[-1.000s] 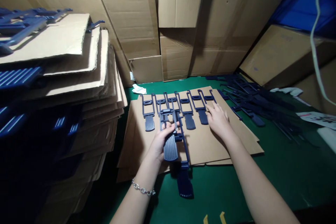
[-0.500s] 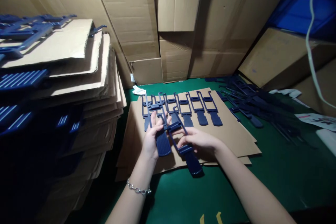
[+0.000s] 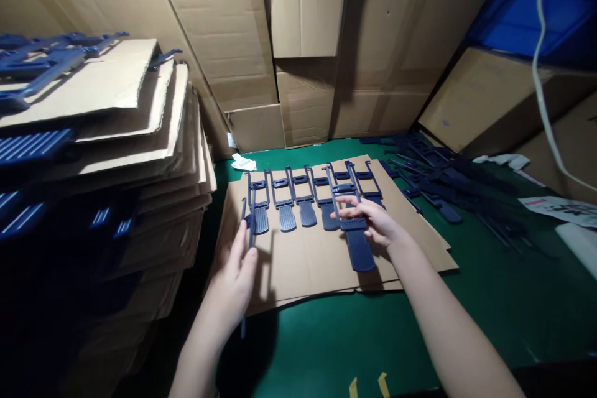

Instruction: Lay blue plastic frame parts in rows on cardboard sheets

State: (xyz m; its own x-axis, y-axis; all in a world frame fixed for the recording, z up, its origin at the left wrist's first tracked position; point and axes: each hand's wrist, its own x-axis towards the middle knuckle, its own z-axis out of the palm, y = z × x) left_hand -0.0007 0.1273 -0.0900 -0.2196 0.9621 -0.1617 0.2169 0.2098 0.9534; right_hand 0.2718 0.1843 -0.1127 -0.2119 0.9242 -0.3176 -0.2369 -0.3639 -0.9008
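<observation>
My left hand (image 3: 236,273) is closed on a dark blue plastic frame piece (image 3: 250,230), turned edge-on over the left side of the cardboard sheet (image 3: 308,261). In my right hand (image 3: 377,222) is another such frame piece (image 3: 359,249), its ribbed paddle end tilted down towards me. Behind both hands, several matching frame pieces (image 3: 288,217) lie in a row on the sheet, ribbed ends facing me. Part of that row is hidden by my right hand and the piece it holds.
A tall stack of cardboard sheets (image 3: 186,155) with blue pieces between them rises at the left. At the right, a loose heap of dark pieces (image 3: 438,180) lies on the green table (image 3: 317,348). Cardboard panels (image 3: 382,31) stand behind. A pale cable (image 3: 540,74) hangs at the right.
My hands have moved apart, the left one leftward and the right one slightly right and up. The two frame pieces, crossing before, are now separate, one in each hand.
</observation>
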